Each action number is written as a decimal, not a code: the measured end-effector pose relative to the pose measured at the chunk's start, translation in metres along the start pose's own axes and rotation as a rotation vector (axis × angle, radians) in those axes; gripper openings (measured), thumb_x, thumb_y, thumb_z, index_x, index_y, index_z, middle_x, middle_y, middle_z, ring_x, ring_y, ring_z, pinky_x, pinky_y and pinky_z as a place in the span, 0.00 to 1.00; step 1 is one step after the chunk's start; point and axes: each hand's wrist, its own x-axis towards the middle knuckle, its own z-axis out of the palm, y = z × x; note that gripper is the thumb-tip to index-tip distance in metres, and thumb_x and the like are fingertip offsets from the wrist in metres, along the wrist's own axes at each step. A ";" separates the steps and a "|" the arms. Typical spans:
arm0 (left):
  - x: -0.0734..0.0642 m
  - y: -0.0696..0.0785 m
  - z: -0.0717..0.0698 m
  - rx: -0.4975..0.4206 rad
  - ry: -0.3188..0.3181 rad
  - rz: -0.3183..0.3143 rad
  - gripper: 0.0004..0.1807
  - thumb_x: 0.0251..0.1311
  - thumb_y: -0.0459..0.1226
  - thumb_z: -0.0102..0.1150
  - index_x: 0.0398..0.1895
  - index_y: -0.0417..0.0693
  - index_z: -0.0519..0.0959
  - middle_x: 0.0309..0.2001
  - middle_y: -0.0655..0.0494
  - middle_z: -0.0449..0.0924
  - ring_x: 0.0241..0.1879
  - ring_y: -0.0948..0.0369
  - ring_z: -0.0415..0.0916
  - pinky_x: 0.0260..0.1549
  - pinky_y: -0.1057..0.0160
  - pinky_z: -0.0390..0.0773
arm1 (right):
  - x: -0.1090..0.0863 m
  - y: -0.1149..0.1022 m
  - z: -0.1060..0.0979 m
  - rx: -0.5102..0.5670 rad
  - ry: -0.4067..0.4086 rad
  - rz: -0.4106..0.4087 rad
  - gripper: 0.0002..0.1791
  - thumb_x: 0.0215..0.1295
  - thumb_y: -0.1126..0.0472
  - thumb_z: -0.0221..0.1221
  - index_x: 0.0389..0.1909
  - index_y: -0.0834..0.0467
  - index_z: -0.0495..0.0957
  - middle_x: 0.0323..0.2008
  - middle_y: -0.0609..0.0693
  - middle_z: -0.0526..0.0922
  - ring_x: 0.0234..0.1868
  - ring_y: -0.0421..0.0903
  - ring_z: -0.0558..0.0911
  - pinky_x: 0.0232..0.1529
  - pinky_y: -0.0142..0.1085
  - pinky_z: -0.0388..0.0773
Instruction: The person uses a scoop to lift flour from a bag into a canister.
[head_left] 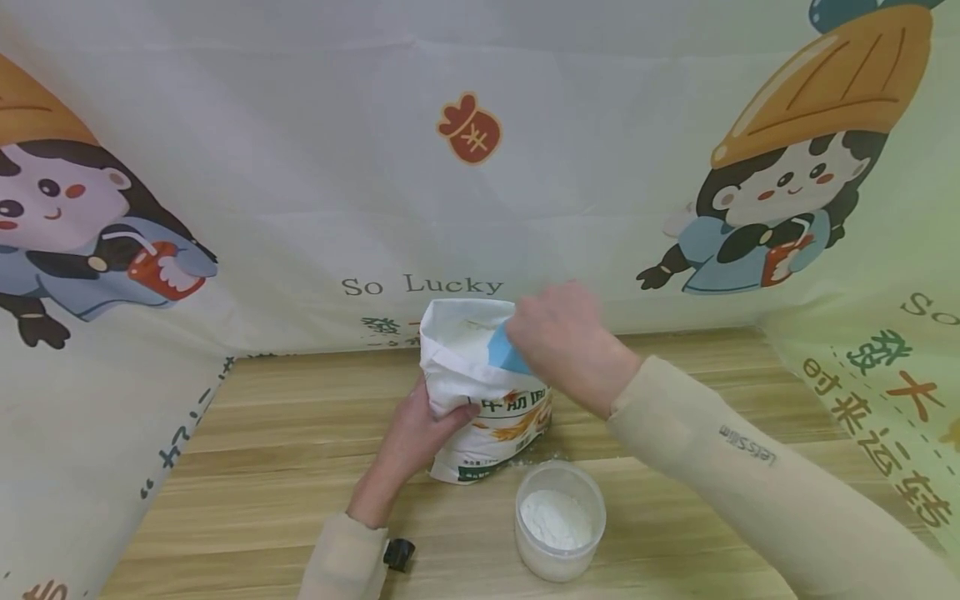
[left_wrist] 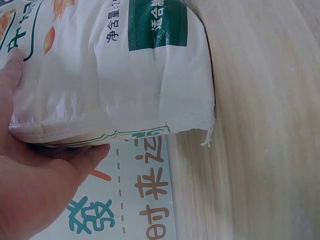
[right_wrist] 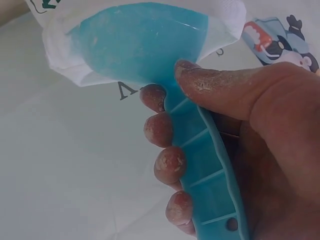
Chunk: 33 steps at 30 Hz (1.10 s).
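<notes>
A white flour bag [head_left: 491, 442] with printed lettering stands open-topped on the table, white powder [head_left: 465, 343] visible inside its mouth. My left hand [head_left: 423, 425] grips the bag's left side, thumb on the front; in the left wrist view its fingers [left_wrist: 90, 160] reach behind the bag's edge. My right hand [head_left: 566, 346] holds a blue scoop [right_wrist: 137, 45], fingers curled round the ribbed handle and thumb near the neck. The scoop's head is inside the bag's mouth at the right. In front stands a clear plastic tub [head_left: 558, 565] with white powder [head_left: 555, 518] in it.
The wood-grain table [head_left: 285, 467] is bounded by a printed cloth [head_left: 337, 167] at the back and both sides. A little spilled powder [head_left: 536, 459] lies between bag and tub. A small black object [head_left: 399, 554] sits beside the left sleeve.
</notes>
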 end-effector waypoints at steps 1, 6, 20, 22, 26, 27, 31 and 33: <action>0.000 0.000 0.000 -0.002 0.001 -0.001 0.38 0.59 0.44 0.75 0.69 0.44 0.67 0.55 0.42 0.82 0.55 0.47 0.80 0.55 0.42 0.80 | 0.001 -0.001 0.000 -0.002 -0.001 -0.001 0.06 0.64 0.64 0.67 0.27 0.52 0.86 0.21 0.45 0.76 0.20 0.44 0.70 0.21 0.37 0.77; -0.001 0.000 -0.001 -0.011 0.001 -0.005 0.39 0.59 0.44 0.75 0.70 0.44 0.67 0.55 0.42 0.82 0.55 0.47 0.80 0.55 0.42 0.80 | 0.003 -0.005 0.003 -0.013 0.043 -0.023 0.08 0.65 0.65 0.66 0.27 0.52 0.87 0.21 0.45 0.77 0.20 0.43 0.70 0.20 0.37 0.76; 0.000 0.001 0.000 -0.017 -0.013 -0.012 0.41 0.59 0.45 0.75 0.71 0.44 0.65 0.57 0.41 0.82 0.57 0.46 0.80 0.57 0.42 0.80 | 0.010 -0.004 0.016 0.018 0.025 -0.036 0.05 0.67 0.65 0.65 0.32 0.54 0.88 0.25 0.48 0.78 0.21 0.44 0.70 0.22 0.37 0.76; 0.000 0.000 0.000 -0.020 -0.015 -0.009 0.41 0.59 0.45 0.75 0.72 0.45 0.64 0.57 0.42 0.81 0.58 0.46 0.79 0.57 0.42 0.80 | 0.011 -0.003 0.018 0.025 0.024 -0.032 0.05 0.66 0.65 0.65 0.31 0.55 0.88 0.25 0.48 0.78 0.22 0.44 0.71 0.22 0.37 0.76; 0.000 0.000 0.000 -0.023 -0.016 -0.003 0.43 0.60 0.44 0.75 0.73 0.45 0.63 0.58 0.42 0.81 0.58 0.46 0.79 0.57 0.42 0.80 | 0.011 -0.004 0.020 0.045 0.027 -0.019 0.05 0.67 0.65 0.65 0.32 0.55 0.87 0.27 0.47 0.78 0.23 0.44 0.71 0.23 0.36 0.74; 0.000 0.000 0.000 -0.021 -0.017 -0.001 0.43 0.60 0.44 0.75 0.73 0.45 0.62 0.58 0.41 0.81 0.58 0.46 0.79 0.57 0.42 0.80 | 0.010 -0.005 0.021 0.049 0.031 -0.015 0.05 0.67 0.64 0.65 0.32 0.55 0.87 0.27 0.47 0.78 0.23 0.45 0.71 0.23 0.36 0.73; 0.000 0.000 -0.001 -0.018 -0.017 0.001 0.43 0.60 0.44 0.75 0.74 0.45 0.62 0.58 0.41 0.81 0.58 0.46 0.79 0.57 0.42 0.79 | 0.009 -0.006 0.025 0.051 0.053 -0.013 0.04 0.66 0.64 0.65 0.32 0.54 0.86 0.29 0.47 0.80 0.24 0.45 0.72 0.24 0.36 0.73; 0.000 0.000 -0.001 -0.020 -0.018 -0.001 0.43 0.60 0.44 0.75 0.74 0.44 0.62 0.59 0.41 0.80 0.59 0.46 0.78 0.59 0.42 0.79 | 0.010 -0.006 0.027 0.055 0.056 -0.016 0.02 0.66 0.63 0.66 0.33 0.54 0.86 0.30 0.48 0.81 0.25 0.46 0.74 0.24 0.36 0.74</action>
